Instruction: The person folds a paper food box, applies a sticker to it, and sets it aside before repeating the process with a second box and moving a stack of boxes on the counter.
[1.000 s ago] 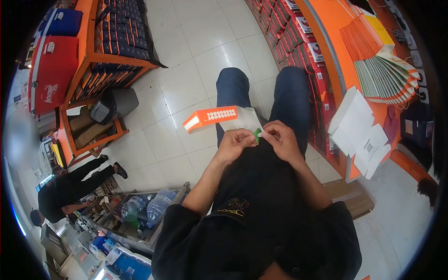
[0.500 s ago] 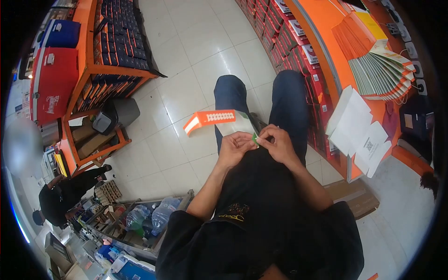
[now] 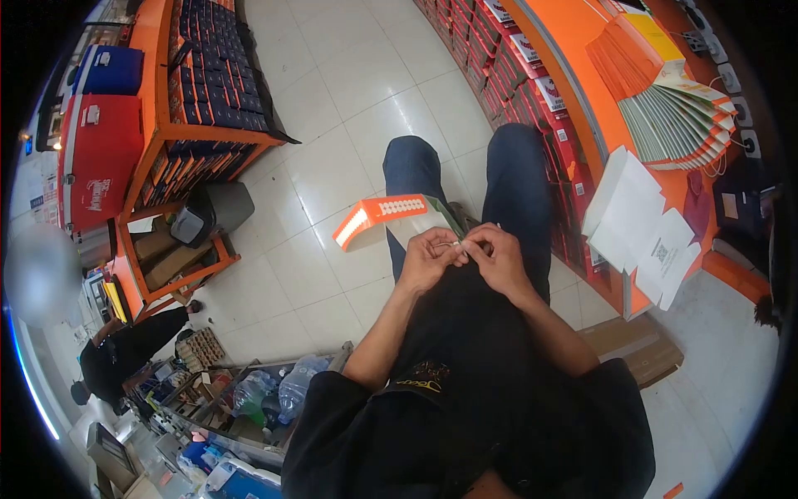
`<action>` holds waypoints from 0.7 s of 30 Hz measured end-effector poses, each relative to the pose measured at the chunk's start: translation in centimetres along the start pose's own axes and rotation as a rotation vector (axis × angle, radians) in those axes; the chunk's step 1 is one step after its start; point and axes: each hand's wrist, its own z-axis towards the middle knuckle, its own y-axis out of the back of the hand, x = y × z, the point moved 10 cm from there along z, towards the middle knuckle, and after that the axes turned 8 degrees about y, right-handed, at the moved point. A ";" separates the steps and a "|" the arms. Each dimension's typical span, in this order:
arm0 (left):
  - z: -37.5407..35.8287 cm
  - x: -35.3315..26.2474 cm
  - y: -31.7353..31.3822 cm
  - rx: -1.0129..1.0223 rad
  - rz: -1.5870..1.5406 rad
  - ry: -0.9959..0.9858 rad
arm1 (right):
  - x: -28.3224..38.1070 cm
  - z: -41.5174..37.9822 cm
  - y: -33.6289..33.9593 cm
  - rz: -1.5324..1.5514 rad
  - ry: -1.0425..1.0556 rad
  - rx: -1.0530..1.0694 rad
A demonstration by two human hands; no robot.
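Observation:
A bent piece of printed card packaging, orange with rows of white round shapes and a dark green end, stretches out over my knees. Its green end runs back to my fingertips. My left hand is closed, thumb and fingers pinched at that end. Pressed close beside it, my right hand pinches at the same spot. The fingertips of both hands meet and hide the exact edge they grip.
On the orange counter at right lie a fanned stack of folded cards and an unfolded white box. Red boxes are stacked beneath. An orange shelf holds dark boxes at left; another person is beyond it.
My fingertips have come closer together, and the small green bit that showed between them is now hidden. The card packaging has shifted slightly to the right with its face turned a little.

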 end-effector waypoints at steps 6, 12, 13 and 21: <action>-1.7 -4.1 -0.8 -0.031 0.289 -0.208 | 0.2 -0.2 -2.0 -0.379 0.070 0.220; -2.0 -8.1 1.7 -0.241 0.090 -0.205 | 5.3 -0.9 -3.4 -0.479 0.500 0.156; -1.9 -8.3 2.2 -0.304 0.198 -0.160 | 5.7 -0.9 -3.2 -0.478 0.508 0.154; -2.5 -7.6 1.0 -0.258 0.026 -0.246 | 6.5 1.2 1.0 -0.259 0.397 -0.173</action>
